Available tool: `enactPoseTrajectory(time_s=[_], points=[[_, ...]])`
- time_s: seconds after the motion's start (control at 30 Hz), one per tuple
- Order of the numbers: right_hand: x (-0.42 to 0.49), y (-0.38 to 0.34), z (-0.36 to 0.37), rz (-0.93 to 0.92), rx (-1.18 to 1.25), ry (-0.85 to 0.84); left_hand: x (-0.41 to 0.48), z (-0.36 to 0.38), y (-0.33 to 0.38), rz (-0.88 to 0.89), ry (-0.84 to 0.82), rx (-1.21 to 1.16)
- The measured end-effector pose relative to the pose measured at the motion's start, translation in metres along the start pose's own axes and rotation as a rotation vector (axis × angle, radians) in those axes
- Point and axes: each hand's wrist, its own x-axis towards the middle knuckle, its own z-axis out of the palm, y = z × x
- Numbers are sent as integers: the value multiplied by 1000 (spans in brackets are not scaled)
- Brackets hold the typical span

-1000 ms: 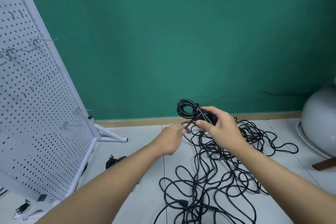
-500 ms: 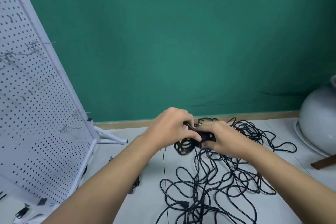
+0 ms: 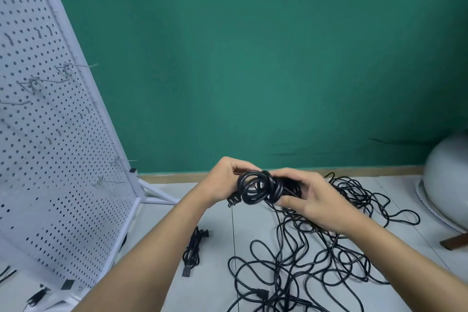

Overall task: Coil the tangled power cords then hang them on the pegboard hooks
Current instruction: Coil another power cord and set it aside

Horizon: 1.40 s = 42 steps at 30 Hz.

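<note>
At your 9 o'clock stands the white pegboard [image 3: 50, 159] on its frame, with wire hooks [image 3: 76, 65] sticking out of it. On the pale floor [image 3: 202, 291], at 7 o'clock from your hands, lies a small bundled cord [image 3: 193, 248], one plug end nearest you.

Your left hand [image 3: 222, 182] is curled round the left side of the coiled power cord [image 3: 260, 189], fingers wrapped over its top. A plug [image 3: 233, 202] hangs from the coil at its 7 o'clock, just under that hand. You hold the coil in the air, a little below the middle of the view, its loops facing you. Your right hand [image 3: 311, 197] grips the coil's right side, at its 3 o'clock, thumb pressed on the lower front of the loops and fingers curled behind.

A strand drops from the coil into the tangled power cords [image 3: 316, 261], which spread over the floor at 5 o'clock from your hands, from near the baseboard down to the bottom edge of the view. A black connector [image 3: 262, 294] lies in that tangle at 6 o'clock.

At the far 3 o'clock a rounded white object [image 3: 445, 177] stands by the green wall [image 3: 253, 58]; you cannot tell what it is.
</note>
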Motion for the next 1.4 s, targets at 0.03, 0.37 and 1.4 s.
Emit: enactPoseTrajectory(time_s=[0.03, 0.37, 1.4], points=[[2, 4, 1, 3, 12, 39, 1, 2, -2, -16, 2, 12], [15, 31, 16, 87, -139, 345, 8, 29, -15, -55, 151, -18], [17, 41, 11, 167, 97, 414, 6, 59, 44, -43, 329, 21]])
